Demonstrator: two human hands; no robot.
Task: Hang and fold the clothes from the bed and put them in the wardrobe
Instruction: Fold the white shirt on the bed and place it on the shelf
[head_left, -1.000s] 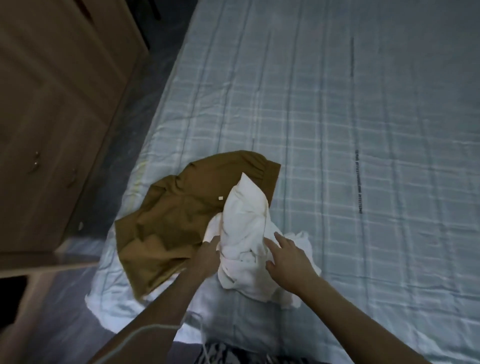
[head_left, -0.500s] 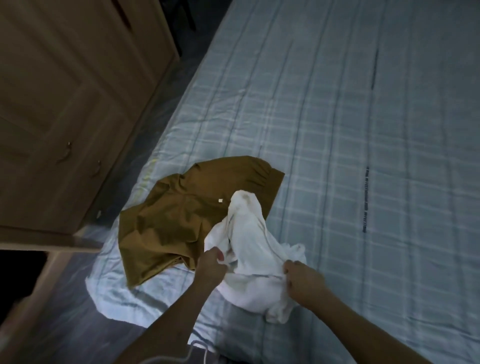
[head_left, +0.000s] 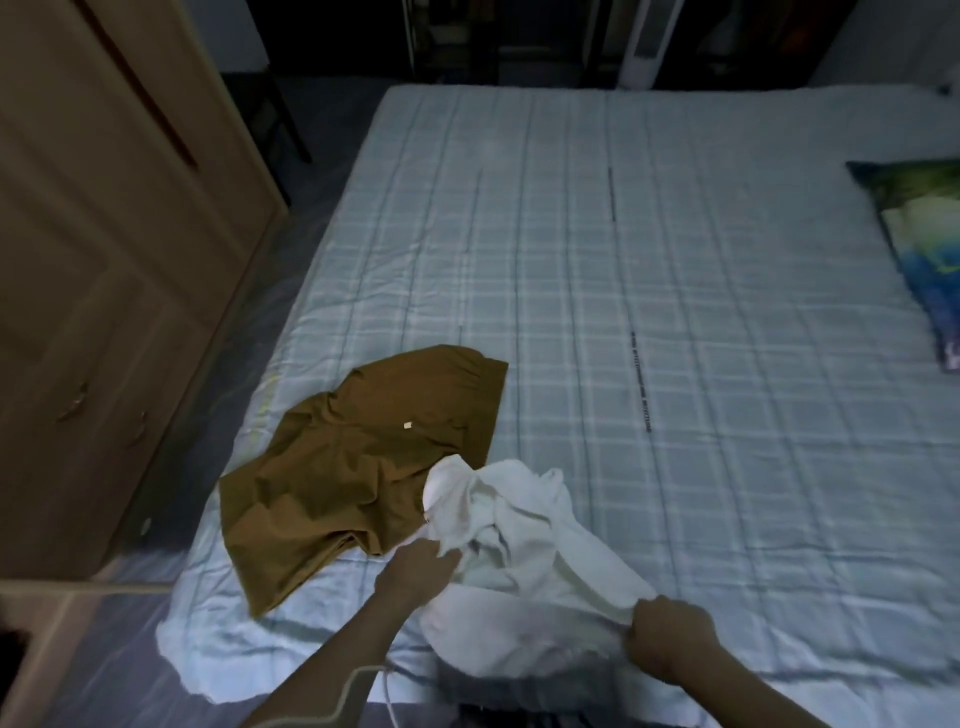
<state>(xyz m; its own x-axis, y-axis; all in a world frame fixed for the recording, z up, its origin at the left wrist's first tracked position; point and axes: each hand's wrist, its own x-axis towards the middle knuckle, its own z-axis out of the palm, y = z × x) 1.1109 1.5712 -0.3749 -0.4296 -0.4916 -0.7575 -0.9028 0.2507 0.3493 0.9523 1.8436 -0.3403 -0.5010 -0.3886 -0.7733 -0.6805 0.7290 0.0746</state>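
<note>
The white cloth (head_left: 524, 525) lies bunched at the near edge of the bed (head_left: 675, 312), at 6 o'clock. The left hand (head_left: 421, 569) pinches its left side and the right hand (head_left: 667, 636) grips its right end. The brown shirt (head_left: 363, 462) lies touching it at 10 o'clock. The wardrobe (head_left: 104, 260) stands at 9 o'clock, a pillow (head_left: 924, 249) at 2 o'clock.

You are standing in a home bedroom: a wide bed (head_left: 649, 291) with a pale checked sheet fills the view, a patterned pillow (head_left: 919, 249) lies at its right edge, and a wooden wardrobe (head_left: 104, 260) stands left; the dim far wall perhaps holds shelves.
</note>
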